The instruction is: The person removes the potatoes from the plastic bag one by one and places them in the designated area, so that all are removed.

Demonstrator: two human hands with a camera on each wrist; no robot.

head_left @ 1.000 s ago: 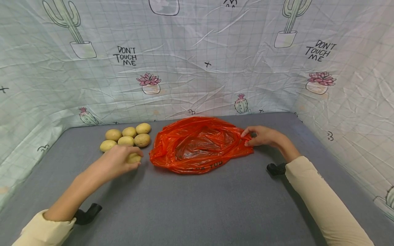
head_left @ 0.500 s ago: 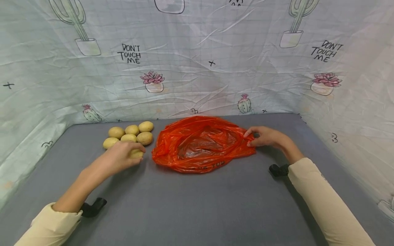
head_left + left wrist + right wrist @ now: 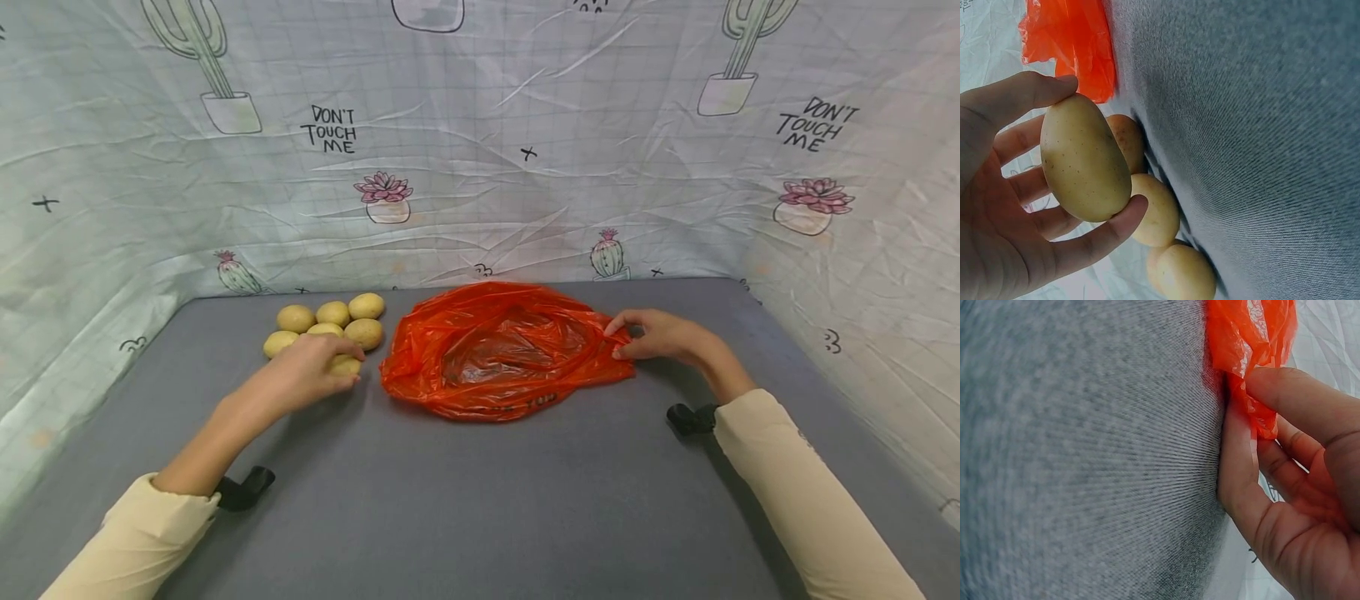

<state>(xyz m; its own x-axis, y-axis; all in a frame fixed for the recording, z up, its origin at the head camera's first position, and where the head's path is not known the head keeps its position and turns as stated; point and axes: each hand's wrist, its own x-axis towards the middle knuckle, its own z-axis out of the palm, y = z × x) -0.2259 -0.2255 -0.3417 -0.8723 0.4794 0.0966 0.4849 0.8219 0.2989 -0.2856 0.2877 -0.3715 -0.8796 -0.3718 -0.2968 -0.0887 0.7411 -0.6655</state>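
My left hand (image 3: pixel 300 372) grips a smooth yellow potato (image 3: pixel 1085 159), thumb at one end and fingers round the other side. In the left wrist view the potato shows clear of the grey cloth. Just behind this hand lies a group of several potatoes (image 3: pixel 366 334) in two rows. A red-orange plastic bag (image 3: pixel 420 358) lies in the middle with its mouth spread wide, to the right of the left hand. At the bag's right end, my right hand (image 3: pixel 663 337) pinches the plastic (image 3: pixel 1235 344) between thumb and fingers.
Everything lies on a grey cloth-covered table (image 3: pixel 480 500). A white curtain (image 3: pixel 480 208) printed with cacti and lettering hangs along the back and both sides. A black wrist mount (image 3: pixel 247 489) juts from under the left sleeve, another (image 3: pixel 690 419) by the right.
The head view has shifted slightly, so the whole scene sits further right. The left hand still holds the potato and has barely moved; the right hand keeps its pinch on the bag.
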